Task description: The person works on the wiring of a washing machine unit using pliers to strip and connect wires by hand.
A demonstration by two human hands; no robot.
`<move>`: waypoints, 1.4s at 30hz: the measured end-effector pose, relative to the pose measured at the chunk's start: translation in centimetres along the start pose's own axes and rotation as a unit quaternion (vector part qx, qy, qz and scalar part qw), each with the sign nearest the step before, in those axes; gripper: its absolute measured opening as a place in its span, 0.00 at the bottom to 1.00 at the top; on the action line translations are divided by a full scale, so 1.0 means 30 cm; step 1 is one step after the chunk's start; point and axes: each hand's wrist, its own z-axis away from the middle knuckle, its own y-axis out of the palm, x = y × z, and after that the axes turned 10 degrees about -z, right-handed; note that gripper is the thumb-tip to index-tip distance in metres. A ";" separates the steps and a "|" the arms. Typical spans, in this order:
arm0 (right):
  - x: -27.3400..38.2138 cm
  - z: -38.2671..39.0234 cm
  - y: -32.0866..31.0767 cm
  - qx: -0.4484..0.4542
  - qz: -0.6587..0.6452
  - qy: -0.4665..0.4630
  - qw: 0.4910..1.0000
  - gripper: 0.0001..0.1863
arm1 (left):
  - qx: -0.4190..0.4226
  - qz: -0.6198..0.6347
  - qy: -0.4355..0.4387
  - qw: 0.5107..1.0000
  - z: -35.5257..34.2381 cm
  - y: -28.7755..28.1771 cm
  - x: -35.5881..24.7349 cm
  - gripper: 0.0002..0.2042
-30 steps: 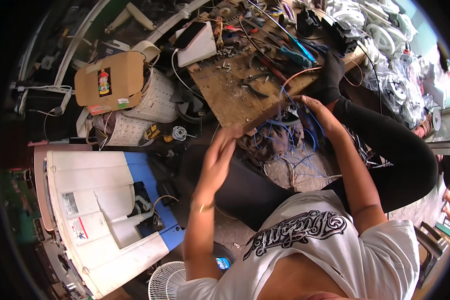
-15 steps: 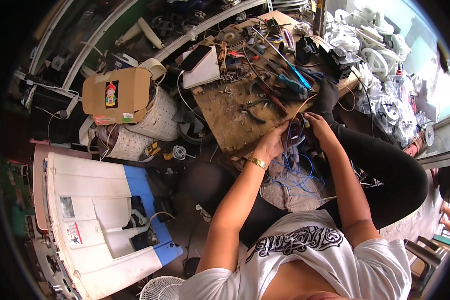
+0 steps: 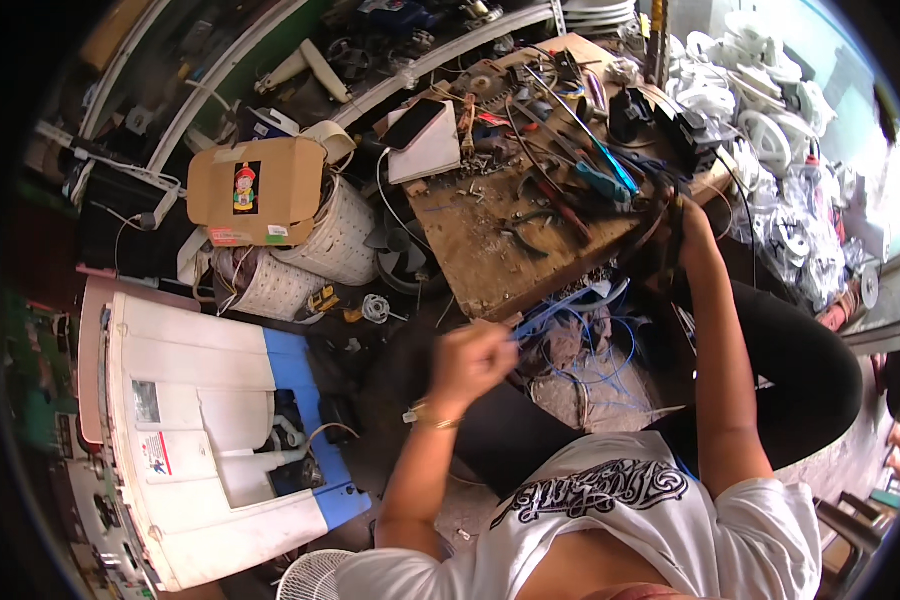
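Observation:
My left hand [image 3: 470,365] is a loose fist, smeared by motion, in front of the wooden board's near edge. Blue wire [image 3: 610,372] runs in loops over the floor beside it, some strands reaching close to the knuckles. What the fist holds, if anything, is hidden. At the board's right edge is my right hand [image 3: 692,228], against dark shapes; its fingers do not show clearly. Close to it on the wooden board [image 3: 460,235] lie a teal-handled tool [image 3: 605,182], red-handled pliers [image 3: 568,215] and dark pliers [image 3: 528,238].
A phone [image 3: 415,124] lies on a white box [image 3: 428,155] at the board's far left. A cardboard box [image 3: 205,190] sits on white baskets [image 3: 315,240]. A white-and-blue appliance casing [image 3: 185,525] stands at left. White plastic parts [image 3: 767,140] are heaped at far right.
My left hand has swung left and nearer to me, away from the right hand, and closed into a fist. My right hand has moved up and right. The view has shifted slightly.

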 end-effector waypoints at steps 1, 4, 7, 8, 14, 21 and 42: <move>0.016 -0.008 -0.012 -0.038 -0.022 0.002 0.999 0.09 | 0.033 -0.097 -0.059 0.993 0.062 -0.144 0.047 0.09; 0.007 -0.017 0.052 -0.005 -0.077 0.052 0.996 0.08 | -0.239 -0.163 -0.204 0.935 0.399 -0.487 0.305 0.14; -0.131 -0.018 0.175 0.020 -0.095 0.065 0.993 0.07 | -0.100 -0.206 -0.273 0.935 0.519 -0.599 0.403 0.13; -0.153 -0.016 0.191 0.019 -0.113 0.071 0.991 0.07 | -0.047 -0.186 -0.352 0.916 0.503 -0.562 0.399 0.12; -0.129 0.007 0.187 -0.031 -0.054 0.080 0.995 0.08 | -0.209 -0.413 -0.194 0.865 0.139 -0.354 0.181 0.06; 0.017 0.029 0.215 0.044 -0.039 0.098 0.994 0.09 | 0.016 0.194 -0.342 0.919 0.165 0.526 0.030 0.34; 0.153 -0.291 -0.508 -0.311 0.330 -0.012 0.891 0.13 | -0.040 0.470 -0.360 0.805 -0.221 1.039 -0.004 0.16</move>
